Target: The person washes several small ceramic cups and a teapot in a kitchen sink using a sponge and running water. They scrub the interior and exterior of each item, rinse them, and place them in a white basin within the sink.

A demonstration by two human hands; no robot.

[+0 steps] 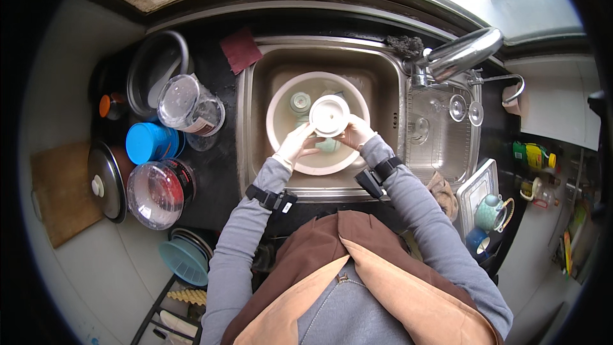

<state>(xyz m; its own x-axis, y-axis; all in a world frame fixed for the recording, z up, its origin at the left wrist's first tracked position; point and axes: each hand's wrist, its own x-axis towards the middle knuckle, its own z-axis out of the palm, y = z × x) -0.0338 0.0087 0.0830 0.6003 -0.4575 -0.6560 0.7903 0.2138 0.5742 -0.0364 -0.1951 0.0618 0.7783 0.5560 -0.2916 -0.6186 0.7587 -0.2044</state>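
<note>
Both hands are over a pale round basin (274,146) of cloudy water and hold a round white lid-like piece (329,115) with a small mark or hole at its centre. My left hand (300,145) grips its lower left edge with the thumb, fingers spread beneath. On the right edge, my right hand (355,132) has its fingers closed round the rim. Thin pale gloves seem to cover both hands. In the basin, a round-topped item (300,101) lies left of the lid-like piece. A pale green item (328,145) shows partly under the hands.
The basin stands inside a steel sink (383,69). A chrome faucet (464,55) rises at the right, above a wire drainer with small glass cups (420,127). Plastic jars (155,195) and a blue tub (146,143) crowd the left counter. A teapot (489,213) sits on a tray at right.
</note>
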